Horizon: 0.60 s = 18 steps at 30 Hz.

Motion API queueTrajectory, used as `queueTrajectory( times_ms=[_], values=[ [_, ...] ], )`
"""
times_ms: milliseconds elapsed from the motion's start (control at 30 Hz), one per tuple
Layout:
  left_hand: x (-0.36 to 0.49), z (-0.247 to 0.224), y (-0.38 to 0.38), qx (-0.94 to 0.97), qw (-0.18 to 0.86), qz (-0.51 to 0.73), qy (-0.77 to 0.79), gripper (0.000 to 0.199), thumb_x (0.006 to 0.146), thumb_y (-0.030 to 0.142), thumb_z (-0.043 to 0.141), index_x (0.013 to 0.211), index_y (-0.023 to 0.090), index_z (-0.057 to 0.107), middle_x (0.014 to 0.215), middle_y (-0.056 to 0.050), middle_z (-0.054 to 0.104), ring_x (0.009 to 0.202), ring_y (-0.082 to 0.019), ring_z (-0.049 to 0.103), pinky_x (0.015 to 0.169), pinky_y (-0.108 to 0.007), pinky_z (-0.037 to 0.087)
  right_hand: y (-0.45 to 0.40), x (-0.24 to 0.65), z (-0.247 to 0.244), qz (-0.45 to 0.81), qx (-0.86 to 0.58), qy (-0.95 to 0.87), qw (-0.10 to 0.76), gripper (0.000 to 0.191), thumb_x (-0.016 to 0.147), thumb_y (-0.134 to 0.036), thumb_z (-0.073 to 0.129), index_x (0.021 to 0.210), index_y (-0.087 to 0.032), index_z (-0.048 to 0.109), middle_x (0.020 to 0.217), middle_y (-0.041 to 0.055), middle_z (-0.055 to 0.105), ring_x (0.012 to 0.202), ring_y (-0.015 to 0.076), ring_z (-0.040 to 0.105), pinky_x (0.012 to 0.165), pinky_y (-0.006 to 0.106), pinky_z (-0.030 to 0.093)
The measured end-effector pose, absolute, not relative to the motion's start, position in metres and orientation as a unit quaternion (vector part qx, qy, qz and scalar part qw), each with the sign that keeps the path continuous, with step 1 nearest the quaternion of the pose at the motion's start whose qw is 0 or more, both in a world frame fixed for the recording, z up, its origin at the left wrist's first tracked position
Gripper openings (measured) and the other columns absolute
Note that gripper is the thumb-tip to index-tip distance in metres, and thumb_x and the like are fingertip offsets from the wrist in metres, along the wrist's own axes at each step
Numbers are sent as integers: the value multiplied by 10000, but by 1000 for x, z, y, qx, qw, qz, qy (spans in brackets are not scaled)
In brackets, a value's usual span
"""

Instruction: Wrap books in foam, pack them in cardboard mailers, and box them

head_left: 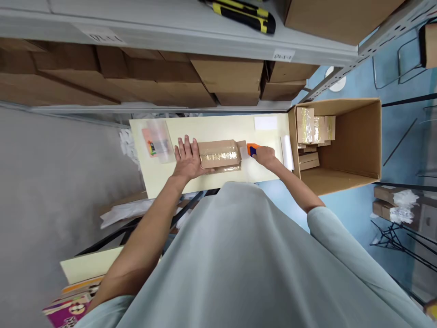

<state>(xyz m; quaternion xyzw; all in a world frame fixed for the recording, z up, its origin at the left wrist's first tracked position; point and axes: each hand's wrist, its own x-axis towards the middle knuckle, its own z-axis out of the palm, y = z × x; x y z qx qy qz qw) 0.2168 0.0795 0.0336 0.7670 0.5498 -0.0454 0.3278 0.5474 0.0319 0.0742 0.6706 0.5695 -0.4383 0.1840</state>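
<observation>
A small brown carton point(218, 155) with shiny clear tape along its top lies on the cream work board point(205, 130). My left hand point(187, 159) rests spread on the carton's left end, fingers apart. At the other end, my right hand point(264, 156) is wrapped round an orange and blue tool point(252, 149), which looks like a tape dispenser or cutter. The tool is beside the carton's right end, near an open flap.
An open large box point(348, 141) holding several taped cartons stands at the right. Above, a shelf point(170, 29) carries a yellow and black knife point(244, 16). Clear plastic bags point(160, 141), a white label point(265, 122) and a white roll point(287, 152) lie on the board.
</observation>
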Motion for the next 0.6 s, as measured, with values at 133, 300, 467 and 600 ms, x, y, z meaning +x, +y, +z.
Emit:
queueTrajectory(
  times_ms=[133, 300, 467, 600],
  values=[
    [235, 51, 77, 796, 300, -39, 524, 1681, 617, 951, 856, 1806, -26, 179, 1835, -449, 5, 1722, -633, -89, 1329, -846, 0, 29, 554, 111, -376, 740, 536, 155, 351, 1130, -493, 606, 1196, -195, 781, 1245, 248, 823, 1209, 427, 789, 957, 467, 588],
    [292, 99, 97, 879, 241, 109, 395, 1235, 861, 698, 844, 1803, 106, 308, 1832, -365, 271, 1761, -536, 79, 1384, -790, 79, 79, 538, 178, -321, 757, 569, 31, 476, 1130, -611, 550, 1318, -207, 717, 1229, 231, 840, 1186, 422, 803, 908, 416, 597],
    [322, 170, 158, 881, 145, 253, 372, 904, 962, 338, 692, 1763, 93, 352, 1731, -314, 463, 1754, -472, 236, 1431, -733, 103, 170, 504, 260, -253, 679, 684, -80, 431, 1128, -377, 483, 1454, -115, 588, 1290, 232, 815, 1215, 408, 783, 965, 418, 598],
    [313, 218, 211, 852, 105, 294, 421, 959, 871, 243, 693, 1744, 59, 342, 1745, -325, 429, 1753, -507, 204, 1420, -749, 115, 240, 475, 301, -181, 621, 754, -113, 402, 1102, -242, 435, 1429, -61, 583, 1323, 263, 790, 1274, 396, 749, 1107, 473, 555]
  ],
)
